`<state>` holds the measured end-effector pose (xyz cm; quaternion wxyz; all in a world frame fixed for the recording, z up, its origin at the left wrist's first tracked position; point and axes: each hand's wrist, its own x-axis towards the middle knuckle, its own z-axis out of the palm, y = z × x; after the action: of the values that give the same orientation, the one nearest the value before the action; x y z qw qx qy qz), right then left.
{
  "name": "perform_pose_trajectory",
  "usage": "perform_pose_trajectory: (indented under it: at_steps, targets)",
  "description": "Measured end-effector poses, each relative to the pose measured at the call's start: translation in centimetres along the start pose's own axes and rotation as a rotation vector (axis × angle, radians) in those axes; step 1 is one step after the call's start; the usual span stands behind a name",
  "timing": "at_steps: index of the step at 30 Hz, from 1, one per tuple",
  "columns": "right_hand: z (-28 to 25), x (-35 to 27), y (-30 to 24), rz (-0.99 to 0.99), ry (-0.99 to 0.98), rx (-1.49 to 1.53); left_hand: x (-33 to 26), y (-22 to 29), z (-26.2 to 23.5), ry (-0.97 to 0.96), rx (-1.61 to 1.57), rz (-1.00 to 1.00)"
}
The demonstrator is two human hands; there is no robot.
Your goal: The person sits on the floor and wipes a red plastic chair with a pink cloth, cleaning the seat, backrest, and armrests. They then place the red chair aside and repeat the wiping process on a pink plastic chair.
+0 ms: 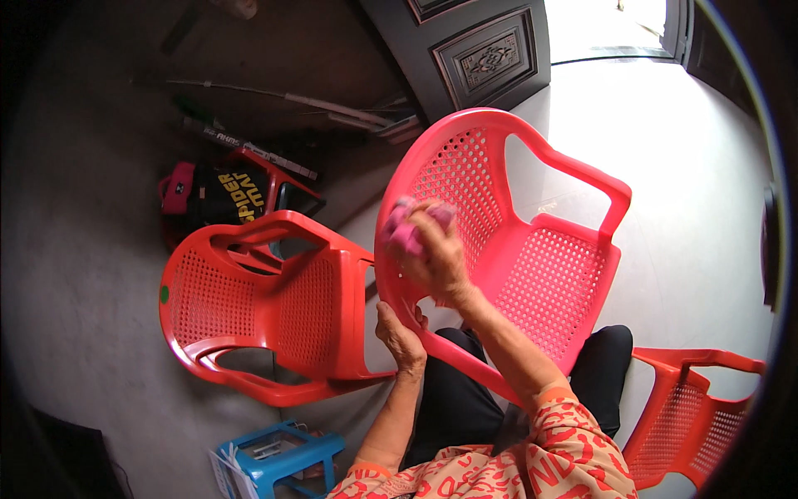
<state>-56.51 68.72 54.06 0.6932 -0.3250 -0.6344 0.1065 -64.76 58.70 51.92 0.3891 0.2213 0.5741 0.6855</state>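
A pinkish-red plastic armchair point(549, 291) with a perforated seat and back stands tilted in front of me, between my knees. My right hand point(436, 254) is closed around a crumpled pink cloth point(406, 230) and presses it against the chair's backrest, near its left rim. The hand is slightly blurred. Lower down, my left hand point(402, 337) grips the chair's left side by the armrest, thumb on the near side and fingertips showing through the opening.
Left of me stand stacked red plastic armchairs point(307, 308); another red chair point(686, 407) is at the lower right. A blue plastic stool point(283, 453) sits lower left. Behind are a black bag point(229, 195), long poles point(332, 108) and a dark carved door point(482, 62) beside a bright doorway.
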Motion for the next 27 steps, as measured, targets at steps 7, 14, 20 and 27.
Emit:
perform_pose_trajectory:
  at_steps: [7,14,20,27]
  targets:
    - [-0.5,-0.6,-2.1,-0.100,-0.353,0.065,0.0,-0.4,-0.1,-0.019,-0.087,-0.034]
    - [0.6,3.2,1.0,-0.200,-0.142,-0.078,-0.1,-0.3,-0.4,-0.054,0.024,0.010]
    - [-0.6,6.1,6.5,0.003,-0.041,-0.087,-0.1,-0.5,-0.5,-0.103,0.045,0.042]
    - [-0.1,5.2,5.3,0.024,-0.032,-0.049,0.2,-0.9,-0.6,-0.060,0.068,0.049]
